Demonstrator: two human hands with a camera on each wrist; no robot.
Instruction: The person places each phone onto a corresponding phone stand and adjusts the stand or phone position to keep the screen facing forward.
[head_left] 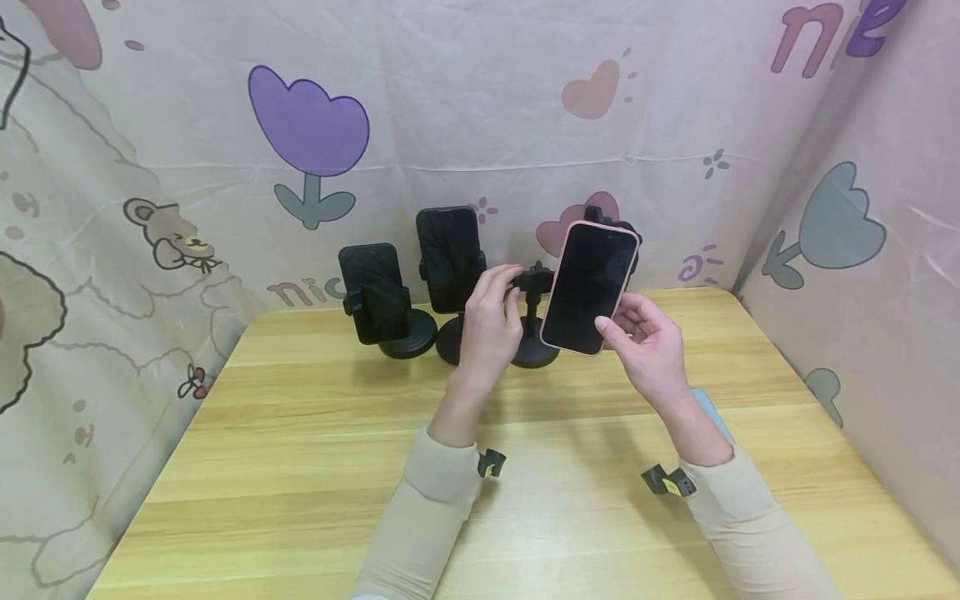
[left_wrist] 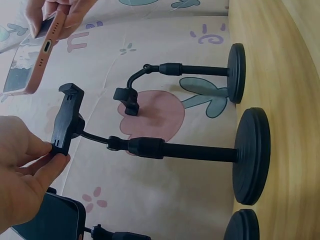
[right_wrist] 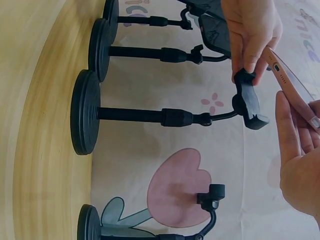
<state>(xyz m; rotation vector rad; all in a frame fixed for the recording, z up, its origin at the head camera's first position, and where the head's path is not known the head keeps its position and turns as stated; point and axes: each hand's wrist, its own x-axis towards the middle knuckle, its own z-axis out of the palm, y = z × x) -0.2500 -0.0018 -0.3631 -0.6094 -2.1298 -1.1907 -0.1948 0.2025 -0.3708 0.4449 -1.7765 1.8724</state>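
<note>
My right hand (head_left: 651, 348) holds a smartphone in a pink case (head_left: 590, 287), its dark screen toward me, with the thumb on the lower edge. My left hand (head_left: 491, 323) pinches one end of the clamp (left_wrist: 66, 122) of a black phone stand (left_wrist: 200, 151). That clamp carries no phone, and the held phone is close beside it, apart from it. Another black stand (left_wrist: 200, 70) with a bare clamp is to the right, partly behind the phone in the head view. To the left, two stands carry dark phones, one lower (head_left: 372, 292) and one taller (head_left: 450, 258).
The stands stand in a row along the back of a wooden table (head_left: 300, 467), before a printed cloth backdrop (head_left: 480, 100). A light blue flat object (head_left: 712, 412) lies partly under my right forearm. Small black devices (head_left: 670, 481) sit at both cuffs.
</note>
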